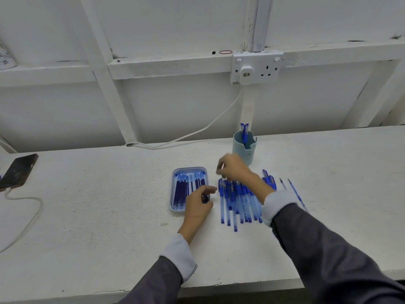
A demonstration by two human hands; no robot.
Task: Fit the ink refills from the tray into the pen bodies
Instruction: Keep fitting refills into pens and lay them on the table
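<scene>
A light blue tray (178,189) on the white table holds several dark blue ink refills (181,191) lying lengthwise. My left hand (197,206) rests over the tray's right edge, with thumb and curled fingers closing on a dark refill (205,197). Right of the tray, several clear blue pen bodies (240,207) lie side by side. My right hand (234,168) is blurred above their far ends with its fingers bent downward. Whether it holds anything does not show.
A pale blue cup (244,148) with a few pens stands behind my right hand. Blue caps (269,179) and two thin pen parts (294,193) lie right of my right wrist. A phone (18,171) on a cable lies far left. A wall socket (255,68) feeds a white cable.
</scene>
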